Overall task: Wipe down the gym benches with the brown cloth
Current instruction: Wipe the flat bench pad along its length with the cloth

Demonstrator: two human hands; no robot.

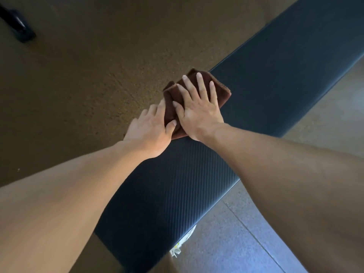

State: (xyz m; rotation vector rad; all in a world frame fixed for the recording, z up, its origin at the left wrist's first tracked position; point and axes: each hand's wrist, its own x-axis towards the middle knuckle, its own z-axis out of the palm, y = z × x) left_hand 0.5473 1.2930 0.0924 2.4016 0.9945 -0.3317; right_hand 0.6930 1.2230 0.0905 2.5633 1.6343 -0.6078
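Observation:
A folded brown cloth [222,93] lies on the left edge of a long black padded gym bench [275,79] that runs from the bottom centre to the top right. My right hand [197,109] presses flat on top of the cloth with fingers spread and straight. My left hand [149,131] sits at the cloth's near left corner by the bench edge, its thumb on the cloth and its fingers reaching past the edge; the fingertips are hidden.
Speckled brown floor [88,75] spreads to the left of the bench. A black metal equipment foot [17,26] stands at the top left. Lighter grey tiled floor [246,233] lies to the right. A white patterned scrap [185,241] shows under the bench's near end.

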